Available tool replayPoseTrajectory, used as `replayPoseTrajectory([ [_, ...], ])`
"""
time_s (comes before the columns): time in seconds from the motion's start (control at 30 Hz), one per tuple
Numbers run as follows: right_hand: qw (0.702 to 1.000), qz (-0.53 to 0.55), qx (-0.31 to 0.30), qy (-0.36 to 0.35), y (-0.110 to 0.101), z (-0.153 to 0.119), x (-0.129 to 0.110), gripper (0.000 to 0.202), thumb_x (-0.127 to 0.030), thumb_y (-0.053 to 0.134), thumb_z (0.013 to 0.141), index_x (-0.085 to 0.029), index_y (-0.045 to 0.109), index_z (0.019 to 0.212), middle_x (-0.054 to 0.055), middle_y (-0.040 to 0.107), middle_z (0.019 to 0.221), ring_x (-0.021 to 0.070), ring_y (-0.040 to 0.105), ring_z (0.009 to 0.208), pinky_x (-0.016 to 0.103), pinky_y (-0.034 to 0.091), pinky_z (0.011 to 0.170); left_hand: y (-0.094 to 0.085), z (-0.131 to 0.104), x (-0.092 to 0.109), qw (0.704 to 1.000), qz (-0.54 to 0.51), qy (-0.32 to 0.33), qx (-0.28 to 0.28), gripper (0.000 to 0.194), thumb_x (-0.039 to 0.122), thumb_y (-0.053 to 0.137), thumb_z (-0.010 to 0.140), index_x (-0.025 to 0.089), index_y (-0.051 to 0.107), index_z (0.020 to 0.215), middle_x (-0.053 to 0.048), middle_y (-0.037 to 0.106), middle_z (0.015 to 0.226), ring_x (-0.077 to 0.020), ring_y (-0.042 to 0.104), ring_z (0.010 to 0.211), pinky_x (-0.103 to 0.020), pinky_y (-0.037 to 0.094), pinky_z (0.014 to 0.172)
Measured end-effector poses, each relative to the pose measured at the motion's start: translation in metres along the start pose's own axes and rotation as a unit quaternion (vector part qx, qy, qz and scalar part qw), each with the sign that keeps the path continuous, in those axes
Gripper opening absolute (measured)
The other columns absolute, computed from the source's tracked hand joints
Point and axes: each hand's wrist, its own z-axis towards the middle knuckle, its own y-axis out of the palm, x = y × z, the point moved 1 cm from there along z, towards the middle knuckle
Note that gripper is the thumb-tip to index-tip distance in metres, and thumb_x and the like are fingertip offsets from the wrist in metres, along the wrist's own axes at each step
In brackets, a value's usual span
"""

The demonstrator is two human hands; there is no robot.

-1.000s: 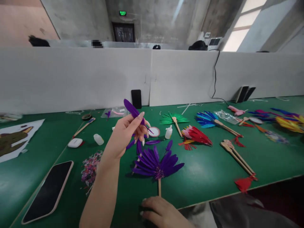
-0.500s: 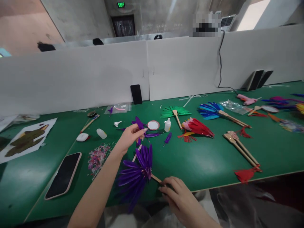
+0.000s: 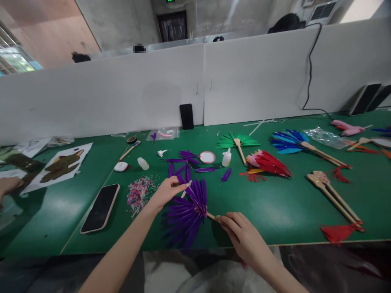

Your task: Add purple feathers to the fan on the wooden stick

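Observation:
A purple feather fan is over the green table's front part, its feathers spread to the left. My right hand grips the end of its wooden handle. My left hand pinches a purple feather at the fan's upper edge. Behind the hands lie loose purple feathers, a small round white dish and a white bottle. A single purple feather rests in front of the bottle.
Green, blue and red feather fans lie to the right. A phone and colourful bits are left. Another person's hand is at far left. A white partition stands behind.
My left hand has moved from the loose feathers down to the fan's upper edge, with a feather in its fingers. The camera view has shifted, and another person's hand has appeared at far left.

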Motion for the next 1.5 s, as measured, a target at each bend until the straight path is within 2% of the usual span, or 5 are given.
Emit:
replayPoseTrajectory([
  [0.23,0.999,-0.013,0.015,-0.028,0.005,0.003,-0.01,0.042,-0.017,0.048,0.089,-0.022,0.047,0.13,0.013,0.057,0.125,0.0259,0.055,0.114,0.044,0.05,0.092,0.018,-0.01,-0.018,0.997,0.057,0.02,0.049,0.03,0.049,0.069,0.066,0.019,0.068,0.063,-0.004,0.056,0.083,-0.0219,0.052,0.085,-0.033,0.038,0.081],
  [0.4,0.998,-0.032,-0.031,-0.052,0.014,0.016,-0.015,0.063,-0.021,0.048,0.09,-0.017,0.021,0.147,0.015,0.038,0.145,0.0255,0.032,0.136,0.047,0.04,0.104,0.023,-0.016,-0.031,0.992,0.088,0.016,0.085,0.027,0.045,0.067,0.07,0.019,0.068,0.063,-0.005,0.056,0.086,-0.0228,0.051,0.09,-0.034,0.038,0.083],
  [0.53,0.994,-0.058,-0.071,-0.06,0.021,0.022,-0.017,0.071,-0.029,0.048,0.09,-0.013,0.011,0.149,0.015,0.032,0.149,0.0248,0.025,0.139,0.048,0.034,0.109,0.027,-0.013,-0.036,0.99,0.107,0.009,0.093,0.025,0.042,0.067,0.072,0.019,0.068,0.065,-0.006,0.057,0.089,-0.0233,0.051,0.091,-0.035,0.038,0.084],
  [1.1,0.977,-0.134,-0.13,-0.101,0.029,0.025,-0.019,0.067,-0.04,0.042,0.094,-0.019,0.012,0.149,0.004,0.017,0.155,0.0228,0.017,0.142,0.051,0.024,0.111,0.026,-0.002,-0.044,0.977,0.175,-0.029,0.122,0.026,0.042,0.073,0.066,0.019,0.065,0.075,-0.006,0.054,0.093,-0.0265,0.051,0.099,-0.04,0.037,0.091],
  [1.5,0.973,-0.152,-0.132,-0.109,0.03,0.025,-0.019,0.067,-0.042,0.041,0.094,-0.017,0.012,0.149,0.002,0.016,0.155,0.0213,0.018,0.141,0.048,0.022,0.111,0.016,0.015,-0.049,0.985,0.155,0.011,0.07,0.025,0.045,0.066,0.07,0.022,0.068,0.06,-0.002,0.062,0.074,-0.0224,0.058,0.087,-0.033,0.042,0.082],
])
